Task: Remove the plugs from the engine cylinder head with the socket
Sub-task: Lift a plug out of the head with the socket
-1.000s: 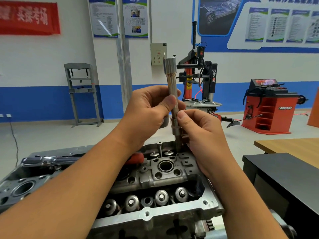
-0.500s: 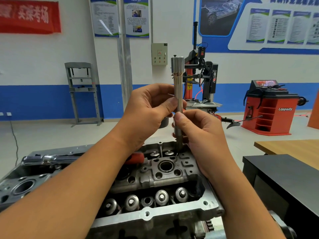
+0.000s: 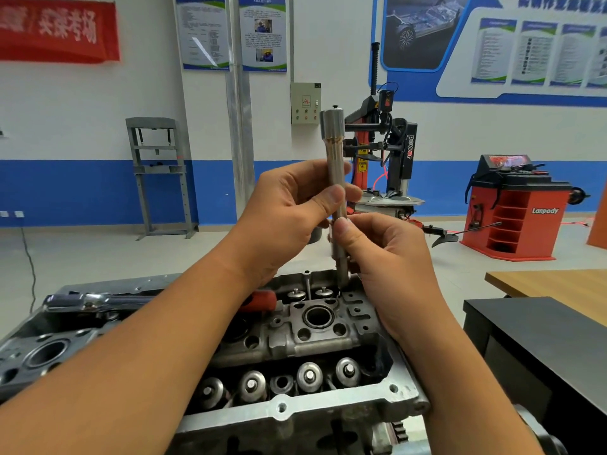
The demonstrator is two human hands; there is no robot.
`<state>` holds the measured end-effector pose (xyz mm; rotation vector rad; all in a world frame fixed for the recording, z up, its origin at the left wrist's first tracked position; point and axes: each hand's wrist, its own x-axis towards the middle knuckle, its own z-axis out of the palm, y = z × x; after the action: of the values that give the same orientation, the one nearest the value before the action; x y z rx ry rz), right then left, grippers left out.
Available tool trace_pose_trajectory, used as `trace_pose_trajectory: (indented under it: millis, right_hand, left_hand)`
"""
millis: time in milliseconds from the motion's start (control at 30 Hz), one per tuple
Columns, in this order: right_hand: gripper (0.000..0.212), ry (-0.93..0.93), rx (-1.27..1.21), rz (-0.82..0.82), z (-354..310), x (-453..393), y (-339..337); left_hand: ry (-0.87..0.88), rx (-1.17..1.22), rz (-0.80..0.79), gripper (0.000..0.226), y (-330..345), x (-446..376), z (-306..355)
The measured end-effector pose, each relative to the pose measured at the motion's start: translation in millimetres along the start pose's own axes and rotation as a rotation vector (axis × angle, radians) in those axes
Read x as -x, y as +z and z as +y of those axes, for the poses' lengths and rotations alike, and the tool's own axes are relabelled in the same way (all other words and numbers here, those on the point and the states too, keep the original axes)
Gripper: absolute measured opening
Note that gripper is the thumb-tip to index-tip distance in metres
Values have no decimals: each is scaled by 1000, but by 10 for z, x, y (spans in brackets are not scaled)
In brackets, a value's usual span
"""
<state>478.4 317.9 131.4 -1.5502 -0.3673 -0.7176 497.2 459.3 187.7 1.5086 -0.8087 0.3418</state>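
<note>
A long silver socket (image 3: 334,152) stands upright in front of me, above the far side of the aluminium cylinder head (image 3: 295,412). My left hand (image 3: 289,211) grips its middle, thumb pressed on the shaft. My right hand (image 3: 384,254) pinches the lower part, just under the left thumb. The socket's bottom end (image 3: 343,274) points down at the head's far edge; whether it sits in a hole is hidden. A round plug bore (image 3: 318,316) shows in the head's top. No plug is visible.
A ratchet with a chrome shaft (image 3: 95,300) and red grip (image 3: 262,298) lies across the head behind my left forearm. A black cabinet (image 3: 542,336) and a wooden table (image 3: 551,284) stand at the right. Workshop machines line the far wall.
The socket has tilted from leaning left to upright, then back slightly left. Both hands kept their hold, with small finger shifts on the shaft.
</note>
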Motion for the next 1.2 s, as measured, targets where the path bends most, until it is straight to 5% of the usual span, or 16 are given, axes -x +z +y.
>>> trace_pose_trajectory:
  millis: [233,433,633,767,900,1067,1200]
  right_hand:
    - [20,-15,-36,42,21,2,-51]
    - [4,-26,-27,9,12,4,-39]
    - [11,-23,-39,-29,-9,12,-24]
    - [19,-39,-51,28,21,11,-45]
    - [10,-51,-72,10,3,6,-47]
    - [5,-26,-50,-23,-1,10,-40]
    - [19,-19,-54,33,10,2,-56]
  left_hand:
    - [51,-16,80,34,-18,14,9]
    - [-23,-58,-53,19,-9,7,-20]
    - [16,-83,-25,10,-19,3,-36]
    - [32,-81,-2,33,-24,10,-26]
    - [-40,-76,-110,17,-41,-1,-55]
    - [25,-121,-41,8,-36,-3,-64]
    - [27,-108,-15,23,-51,-14,-77]
